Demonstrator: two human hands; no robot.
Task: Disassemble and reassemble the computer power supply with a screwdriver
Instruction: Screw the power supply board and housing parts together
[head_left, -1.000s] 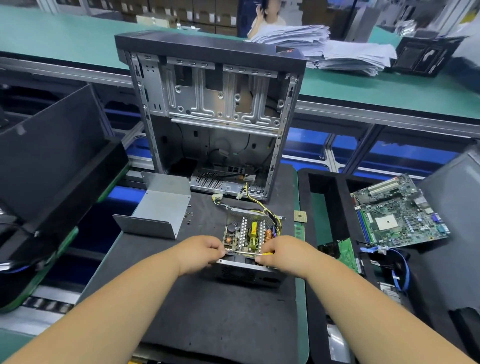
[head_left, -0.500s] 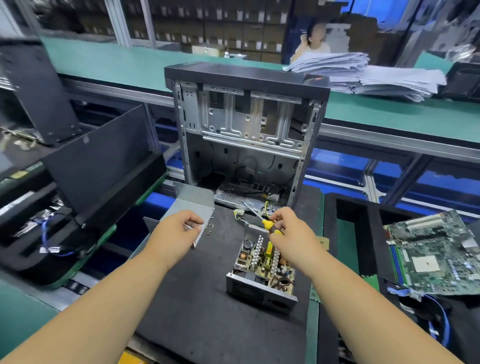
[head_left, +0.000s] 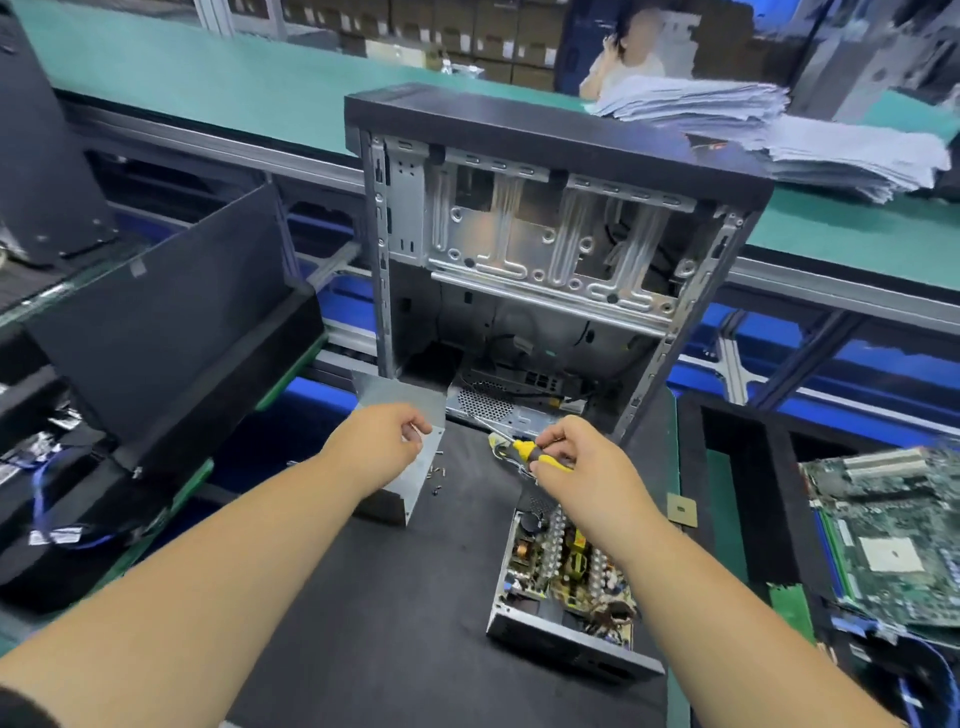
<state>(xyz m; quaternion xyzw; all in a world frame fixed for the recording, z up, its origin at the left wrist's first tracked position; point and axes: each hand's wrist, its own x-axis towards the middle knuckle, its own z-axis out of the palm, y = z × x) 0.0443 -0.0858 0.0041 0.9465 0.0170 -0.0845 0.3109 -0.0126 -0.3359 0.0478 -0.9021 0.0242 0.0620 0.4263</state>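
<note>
With the right hand (head_left: 576, 462) gripping the yellow-and-black screwdriver (head_left: 530, 451) and the left hand (head_left: 387, 441) apparently pinching something small above the loose screws (head_left: 438, 470), the person is working beyond the open, coverless power supply (head_left: 563, 577) and is best lifting one screw cleanly.

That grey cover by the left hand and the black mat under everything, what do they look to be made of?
The grey cover looks like thin bare sheet metal: dull silvery sheen, crisp folded edges. The black mat looks like soft foam or rubber: matte, no glare; which one is unclear.
</note>
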